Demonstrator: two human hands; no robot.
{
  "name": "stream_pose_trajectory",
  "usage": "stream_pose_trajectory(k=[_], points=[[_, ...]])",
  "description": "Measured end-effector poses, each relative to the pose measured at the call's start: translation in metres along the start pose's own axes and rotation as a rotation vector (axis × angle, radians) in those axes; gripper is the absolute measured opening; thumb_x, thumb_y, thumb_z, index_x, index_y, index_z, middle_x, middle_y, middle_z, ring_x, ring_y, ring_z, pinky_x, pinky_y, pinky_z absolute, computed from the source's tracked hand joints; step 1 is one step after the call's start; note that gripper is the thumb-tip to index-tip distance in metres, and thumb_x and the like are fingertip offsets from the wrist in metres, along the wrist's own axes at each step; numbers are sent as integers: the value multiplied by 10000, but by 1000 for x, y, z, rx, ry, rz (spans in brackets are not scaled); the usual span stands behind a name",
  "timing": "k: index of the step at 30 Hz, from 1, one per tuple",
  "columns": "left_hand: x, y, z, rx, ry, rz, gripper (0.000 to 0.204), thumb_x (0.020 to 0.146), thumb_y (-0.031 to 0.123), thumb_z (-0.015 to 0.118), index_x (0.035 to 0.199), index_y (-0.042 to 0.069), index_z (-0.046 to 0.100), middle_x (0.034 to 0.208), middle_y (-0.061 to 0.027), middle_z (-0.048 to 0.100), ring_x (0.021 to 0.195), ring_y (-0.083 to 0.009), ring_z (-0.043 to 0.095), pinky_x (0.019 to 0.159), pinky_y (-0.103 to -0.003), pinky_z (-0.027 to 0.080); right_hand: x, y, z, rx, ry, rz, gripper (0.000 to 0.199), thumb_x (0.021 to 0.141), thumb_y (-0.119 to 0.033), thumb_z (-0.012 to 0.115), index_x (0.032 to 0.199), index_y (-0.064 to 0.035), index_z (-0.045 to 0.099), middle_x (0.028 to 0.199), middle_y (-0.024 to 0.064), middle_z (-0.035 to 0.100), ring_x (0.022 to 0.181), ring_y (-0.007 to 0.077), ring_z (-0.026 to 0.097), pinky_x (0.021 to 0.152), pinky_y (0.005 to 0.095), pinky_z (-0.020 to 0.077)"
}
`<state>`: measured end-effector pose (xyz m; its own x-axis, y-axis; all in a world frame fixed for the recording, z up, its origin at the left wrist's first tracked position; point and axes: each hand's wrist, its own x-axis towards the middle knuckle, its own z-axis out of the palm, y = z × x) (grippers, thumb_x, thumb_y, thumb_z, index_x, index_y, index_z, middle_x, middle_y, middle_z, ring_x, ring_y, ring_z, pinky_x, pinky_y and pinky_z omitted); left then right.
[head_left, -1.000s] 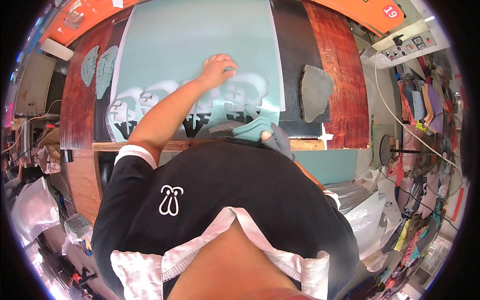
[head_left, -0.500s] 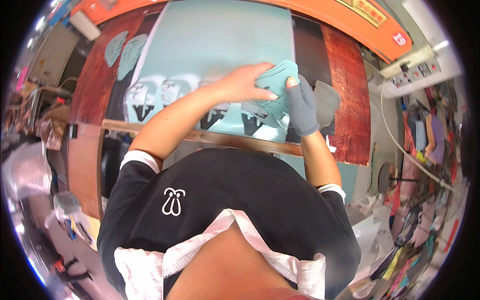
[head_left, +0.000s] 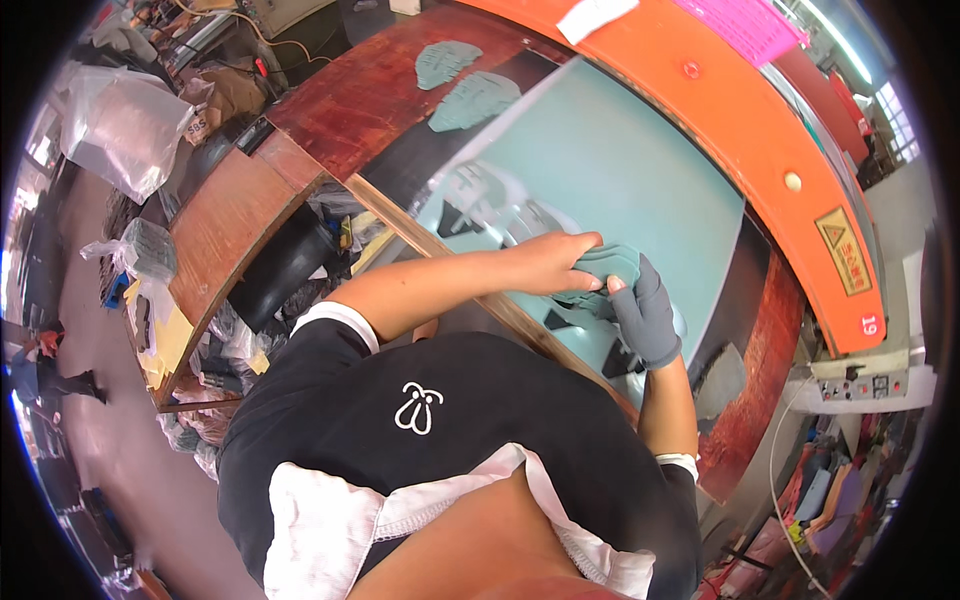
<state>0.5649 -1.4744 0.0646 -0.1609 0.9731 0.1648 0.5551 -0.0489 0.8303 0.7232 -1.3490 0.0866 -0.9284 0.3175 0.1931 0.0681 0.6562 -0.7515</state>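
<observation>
Both hands meet over the near edge of a pale green sheet [head_left: 650, 190] on the work table. Between them is a small stack of green cut-out pieces [head_left: 612, 261], rounded at the top. My bare left hand [head_left: 553, 263] grips the stack from its left side. On the right, my right hand [head_left: 648, 315] wears a grey glove with the thumb tip bare, and its thumb presses on the stack's front. Cut-out openings [head_left: 475, 195] run along the sheet's near edge, showing black beneath; my hands and arm cover some of them.
Two cut green shapes [head_left: 474, 101] lie on the reddish board [head_left: 370, 85] at left. A grey flat piece [head_left: 722, 382] rests at right. An orange machine beam [head_left: 740, 110] spans the far side. Along the near edge runs a wooden strip [head_left: 400, 215]; a wooden cabinet [head_left: 235, 220] stands left.
The view has turned, so the table now slants and more of the left floor shows. My hands stay together on the stack, with the left hand closed more firmly around its side.
</observation>
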Motion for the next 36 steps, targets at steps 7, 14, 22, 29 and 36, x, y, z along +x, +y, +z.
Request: stream_pose_trajectory(k=[7, 14, 22, 29, 36], points=[[-50, -120, -102, -339, 297, -15, 392, 838, 236, 636, 1122, 12, 487, 978, -135, 602, 932, -209, 587, 805, -326, 462, 136, -47, 49, 22, -264, 117, 258, 861, -213, 596, 1013, -5, 584, 822, 75, 628, 772, 126, 578, 712, 292, 459], [-102, -266, -177, -82, 771, -217, 236, 818, 188, 640, 970, 25, 564, 919, -119, 603, 862, -260, 603, 758, -353, 476, 332, -69, 78, 230, 21, 69, 349, 872, -280, 606, 1092, -9, 593, 962, 21, 625, 858, 106, 557, 774, 269, 451], [-129, -322, -197, 302, 742, -155, 179, 732, 130, 655, 883, 75, 576, 945, -79, 574, 976, -293, 521, 875, -419, 382, 537, -29, 138, -81, 265, -290, 309, 852, -310, 597, 1004, -45, 641, 903, 134, 643, 810, 224, 599, 733, 358, 459], [-128, -326, -198, 275, 722, -200, 179, 697, 104, 677, 853, 67, 598, 945, -73, 583, 968, -279, 532, 868, -415, 387, 540, 105, 301, -733, -107, -594, 410, 795, -242, 604, 1162, -73, 535, 1194, 143, 535, 1084, 343, 499, 905, 412, 420], [-127, -322, -200, 301, 732, -199, 155, 697, 82, 668, 837, 62, 605, 942, -69, 576, 971, -283, 528, 868, -417, 380, 465, 83, 259, -565, -15, -469, 440, 763, -199, 631, 1165, -57, 520, 1214, 150, 497, 1130, 356, 463, 938, 416, 398]])
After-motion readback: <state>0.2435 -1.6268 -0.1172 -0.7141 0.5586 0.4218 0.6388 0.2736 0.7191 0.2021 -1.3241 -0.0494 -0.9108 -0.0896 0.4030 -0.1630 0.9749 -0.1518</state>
